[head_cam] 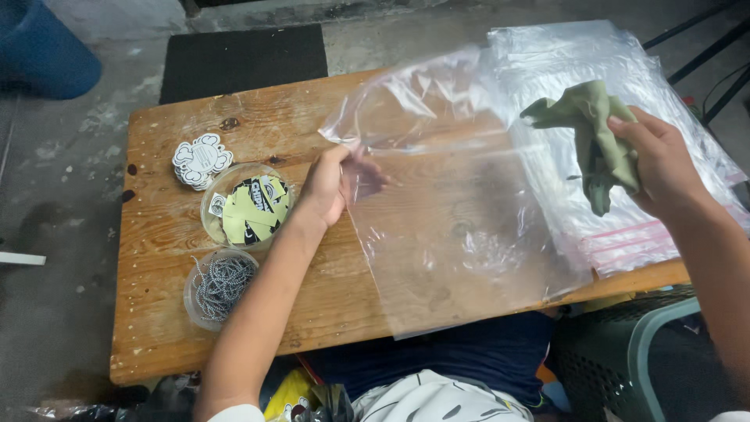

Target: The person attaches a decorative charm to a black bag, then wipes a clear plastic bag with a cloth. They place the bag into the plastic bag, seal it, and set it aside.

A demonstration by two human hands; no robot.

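My left hand (332, 184) pinches the edge of a large clear plastic bag (461, 227) and holds it up over the wooden table (156, 234). My right hand (664, 160) grips a crumpled olive-green cloth item (590, 125) above a stack of clear zip bags (578, 70) at the table's right side. The green item hangs just right of the lifted bag's opening.
At the table's left stand a clear tub of yellow-green printed tags (248, 207), a clear tub of metal ball chains (220, 285) and a pile of white cut-out stickers (201, 160). A green plastic basket (625, 359) sits below right, a blue barrel (43, 47) top left.
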